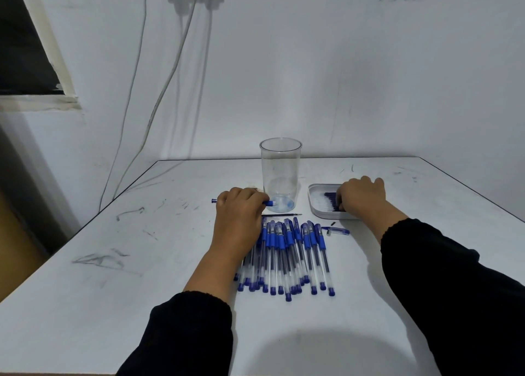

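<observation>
Any print on the pens is too small to read; the table (pixel 113 262) is white and scuffed with grey pencil-like marks, and it stands against a white wall (pixel 369 77) down which pale cables (pixel 159 103) hang, with a dark window opening (pixel 25 49) at the left; a clear plastic cup (pixel 280 171) stands upright near the middle of the table, between the two hands; the left hand (pixel 238 213) has its fingers curled round a blue pen (pixel 269 203), held level just above the surface, one end poking out to the left of the fist and the other touching or just beside the foot of the cup; the right hand (pixel 360 199) rests on the white tray (pixel 315 205) to the right of the cup, fingers bent down over the dark refills (pixel 329 198) inside, though whether it pinches one I cannot tell; a pile of blue-capped pens (pixel 284 256) lies in front of the cup; a loose refill (pixel 281 214) lies between pile and cup; a single pen cap (pixel 336 230) lies near the tray.
</observation>
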`<state>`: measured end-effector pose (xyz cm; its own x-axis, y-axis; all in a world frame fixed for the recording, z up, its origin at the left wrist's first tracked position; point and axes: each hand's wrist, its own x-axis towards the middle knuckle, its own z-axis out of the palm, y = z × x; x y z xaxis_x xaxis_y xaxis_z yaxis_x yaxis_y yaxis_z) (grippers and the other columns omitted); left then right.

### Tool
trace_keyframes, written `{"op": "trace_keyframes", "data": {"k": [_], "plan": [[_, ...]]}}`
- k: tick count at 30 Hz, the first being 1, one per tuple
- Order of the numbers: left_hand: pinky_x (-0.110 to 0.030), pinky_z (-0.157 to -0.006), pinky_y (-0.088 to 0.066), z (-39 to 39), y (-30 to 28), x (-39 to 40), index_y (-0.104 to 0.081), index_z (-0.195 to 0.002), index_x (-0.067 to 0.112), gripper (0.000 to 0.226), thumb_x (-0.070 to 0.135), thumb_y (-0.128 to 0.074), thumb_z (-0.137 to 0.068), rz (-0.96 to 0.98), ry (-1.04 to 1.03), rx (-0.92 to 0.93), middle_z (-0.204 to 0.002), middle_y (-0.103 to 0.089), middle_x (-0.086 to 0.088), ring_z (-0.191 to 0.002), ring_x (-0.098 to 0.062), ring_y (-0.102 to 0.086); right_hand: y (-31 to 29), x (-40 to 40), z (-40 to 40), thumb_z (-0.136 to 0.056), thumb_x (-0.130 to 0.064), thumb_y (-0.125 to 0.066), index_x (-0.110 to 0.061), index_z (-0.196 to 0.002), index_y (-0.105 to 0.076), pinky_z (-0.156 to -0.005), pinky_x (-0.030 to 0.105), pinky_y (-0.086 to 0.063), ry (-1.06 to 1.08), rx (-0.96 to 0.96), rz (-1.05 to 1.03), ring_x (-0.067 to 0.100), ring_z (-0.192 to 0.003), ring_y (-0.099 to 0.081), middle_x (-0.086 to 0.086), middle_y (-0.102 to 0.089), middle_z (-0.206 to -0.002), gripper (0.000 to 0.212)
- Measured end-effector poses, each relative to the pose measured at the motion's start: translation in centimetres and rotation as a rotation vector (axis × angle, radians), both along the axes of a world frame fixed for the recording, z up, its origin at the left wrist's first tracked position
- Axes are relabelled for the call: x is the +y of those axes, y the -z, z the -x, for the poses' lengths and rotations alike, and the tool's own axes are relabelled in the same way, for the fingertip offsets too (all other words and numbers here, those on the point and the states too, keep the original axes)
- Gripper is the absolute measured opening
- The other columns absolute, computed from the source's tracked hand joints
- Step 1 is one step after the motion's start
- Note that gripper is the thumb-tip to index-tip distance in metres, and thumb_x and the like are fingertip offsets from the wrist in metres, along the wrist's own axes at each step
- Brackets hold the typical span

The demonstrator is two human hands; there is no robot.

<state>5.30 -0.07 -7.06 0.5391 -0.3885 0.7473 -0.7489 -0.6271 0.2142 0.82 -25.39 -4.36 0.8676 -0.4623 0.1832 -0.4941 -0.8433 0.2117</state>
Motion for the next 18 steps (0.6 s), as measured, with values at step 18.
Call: {"op": "trace_keyframes", "data": {"k": [18], "plan": [[-0.038, -0.076, -0.038, 0.3, -0.1, -0.2, -0.073, -0.098, 0.021, 0.017, 0.018, -0.071, -0.082, -0.003, 0.051, 0.015, -0.082, -0.066, -0.001, -0.08, -0.025, -0.057, 0.7, 7.2, 4.6, -0.097, -0.022, -0.051, -0.025, -0.105, -0.064, -0.109, 0.045, -0.018, -0.372, -0.558, -0.219, 0.023, -0.108, -0.055, -0.005, -0.068, -0.104, 0.015]]}}
